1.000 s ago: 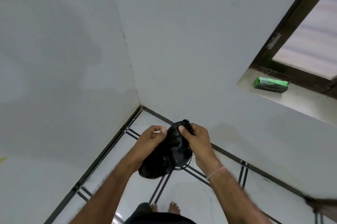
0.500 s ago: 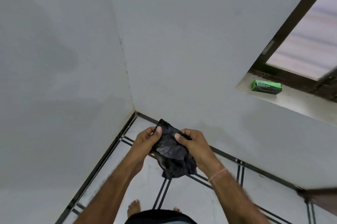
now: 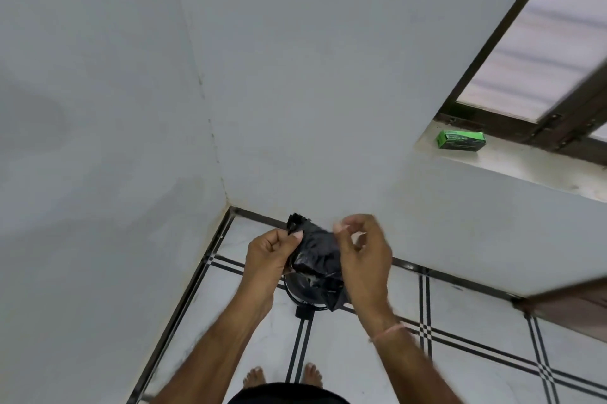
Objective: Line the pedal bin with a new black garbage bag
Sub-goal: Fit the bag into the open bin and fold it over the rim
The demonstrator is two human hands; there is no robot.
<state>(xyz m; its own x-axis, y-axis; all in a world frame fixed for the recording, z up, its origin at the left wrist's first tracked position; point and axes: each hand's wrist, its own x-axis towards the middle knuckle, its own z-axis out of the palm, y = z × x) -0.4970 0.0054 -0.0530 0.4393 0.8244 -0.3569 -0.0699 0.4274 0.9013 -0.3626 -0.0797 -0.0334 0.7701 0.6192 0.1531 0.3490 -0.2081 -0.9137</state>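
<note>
I hold a crumpled black garbage bag (image 3: pixel 315 252) at chest height in front of the wall corner. My left hand (image 3: pixel 271 255) pinches its upper left edge between thumb and fingers. My right hand (image 3: pixel 364 255), slightly blurred, has curled fingers and its thumb on the bag's upper right edge. Directly below the bag, a dark round pedal bin (image 3: pixel 303 297) stands on the floor with its pedal towards me. My hands and the bag hide most of it.
A green box of garbage bags (image 3: pixel 461 140) lies on the window sill (image 3: pixel 525 164) at the upper right. White walls meet in a corner ahead. A brown edge (image 3: pixel 571 301) juts in at the right. My bare feet (image 3: pixel 282 377) stand on the tiled floor.
The bag has gone from a tight bundle to a looser, partly spread piece. My hands have shifted to its upper edges, and the view has tilted down so the bin shows below.
</note>
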